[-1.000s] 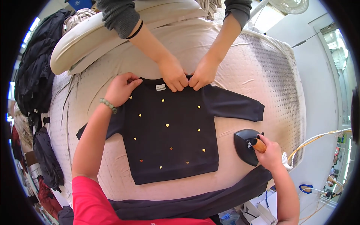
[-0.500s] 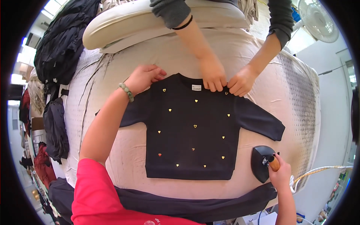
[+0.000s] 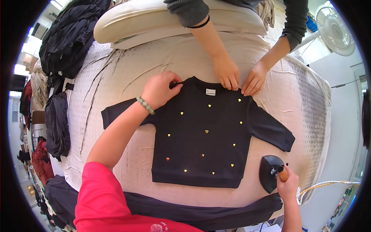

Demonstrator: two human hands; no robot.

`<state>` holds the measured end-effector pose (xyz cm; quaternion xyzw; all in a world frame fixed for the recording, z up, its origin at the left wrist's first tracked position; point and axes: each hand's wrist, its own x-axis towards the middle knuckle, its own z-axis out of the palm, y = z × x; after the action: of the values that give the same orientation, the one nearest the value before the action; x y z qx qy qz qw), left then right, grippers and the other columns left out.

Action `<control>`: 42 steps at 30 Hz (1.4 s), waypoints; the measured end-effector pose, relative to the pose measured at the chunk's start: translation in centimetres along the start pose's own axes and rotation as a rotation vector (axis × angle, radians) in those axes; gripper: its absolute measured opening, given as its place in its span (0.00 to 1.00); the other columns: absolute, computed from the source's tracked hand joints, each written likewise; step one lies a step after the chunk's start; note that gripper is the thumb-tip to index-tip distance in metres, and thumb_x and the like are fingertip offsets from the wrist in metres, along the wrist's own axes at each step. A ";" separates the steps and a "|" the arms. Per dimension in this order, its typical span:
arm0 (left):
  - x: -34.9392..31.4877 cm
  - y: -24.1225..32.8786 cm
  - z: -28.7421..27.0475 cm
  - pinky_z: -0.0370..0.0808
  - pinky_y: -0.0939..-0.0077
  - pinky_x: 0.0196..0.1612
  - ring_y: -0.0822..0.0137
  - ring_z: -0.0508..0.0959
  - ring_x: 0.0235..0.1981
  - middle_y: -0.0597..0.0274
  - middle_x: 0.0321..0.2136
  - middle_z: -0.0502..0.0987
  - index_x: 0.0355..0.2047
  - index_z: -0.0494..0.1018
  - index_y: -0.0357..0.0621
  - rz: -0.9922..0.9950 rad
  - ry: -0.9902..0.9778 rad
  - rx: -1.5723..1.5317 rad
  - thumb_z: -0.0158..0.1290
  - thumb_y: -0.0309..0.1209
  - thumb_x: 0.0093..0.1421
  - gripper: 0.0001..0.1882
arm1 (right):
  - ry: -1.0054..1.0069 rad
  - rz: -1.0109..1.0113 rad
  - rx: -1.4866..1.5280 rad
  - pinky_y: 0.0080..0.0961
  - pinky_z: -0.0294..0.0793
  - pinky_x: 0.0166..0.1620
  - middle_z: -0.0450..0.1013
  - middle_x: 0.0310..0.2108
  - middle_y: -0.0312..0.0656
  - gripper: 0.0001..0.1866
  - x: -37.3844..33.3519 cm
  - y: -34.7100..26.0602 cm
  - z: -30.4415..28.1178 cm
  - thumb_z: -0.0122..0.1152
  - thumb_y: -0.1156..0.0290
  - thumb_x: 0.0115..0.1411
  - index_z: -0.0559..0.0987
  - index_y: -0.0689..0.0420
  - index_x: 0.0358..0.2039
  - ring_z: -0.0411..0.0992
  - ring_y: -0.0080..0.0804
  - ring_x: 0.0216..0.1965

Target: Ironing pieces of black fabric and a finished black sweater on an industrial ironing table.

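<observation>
Black fabric is pinched between thumb and fingers of the left grip [image 3: 158, 89], closed on the sweater [image 3: 201, 143] at the left shoulder by the neckline. That's the new bit: half a second ago those fingers looked just off the cloth. So both shoulders are getting handled now, with a co-worker's hands [image 3: 227, 73] at the other one, which probably helps square up the top edge. The right grip [image 3: 289, 186] is wrapped round the wooden handle [image 3: 283, 174] of the iron [image 3: 267, 174], still sitting beside the sweater, not touching it. Sweater's spread on the padded desk [image 3: 293, 92], sleeves out, little heart studs [image 3: 206, 132] showing. Long dark garment [image 3: 201, 210] along the near edge, cream padded board [image 3: 177, 21] at the far side.
</observation>
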<state>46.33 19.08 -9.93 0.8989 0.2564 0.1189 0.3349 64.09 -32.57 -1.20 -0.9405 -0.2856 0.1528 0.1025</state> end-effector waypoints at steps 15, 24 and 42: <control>-0.9 3.0 3.8 0.77 0.59 0.48 0.54 0.80 0.46 0.57 0.44 0.80 0.43 0.80 0.41 0.649 0.186 0.297 0.61 0.25 0.58 0.12 | 0.007 -0.001 -0.049 0.45 0.79 0.40 0.81 0.32 0.54 0.22 -0.1 0.0 -0.2 0.70 0.71 0.52 0.82 0.58 0.49 0.80 0.57 0.35; 1.8 10.0 11.4 0.63 0.55 0.70 0.55 0.71 0.62 0.53 0.60 0.72 0.58 0.73 0.34 0.705 0.006 0.250 0.61 0.39 0.62 0.28 | -0.002 0.013 -0.044 0.46 0.79 0.41 0.81 0.34 0.55 0.22 0.0 0.3 0.0 0.69 0.69 0.53 0.82 0.58 0.49 0.80 0.58 0.36; 4.6 8.5 11.2 0.72 0.60 0.61 0.56 0.78 0.50 0.57 0.45 0.80 0.50 0.81 0.44 0.569 -0.041 0.067 0.60 0.35 0.63 0.16 | -0.119 -0.295 -0.121 0.51 0.79 0.40 0.80 0.31 0.58 0.26 8.7 -11.8 -3.9 0.66 0.68 0.55 0.77 0.62 0.54 0.79 0.62 0.34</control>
<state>57.74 10.03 -12.46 0.9475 -0.0091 0.1813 0.2634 66.33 -18.39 3.75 -0.8821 -0.4349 0.1738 0.0497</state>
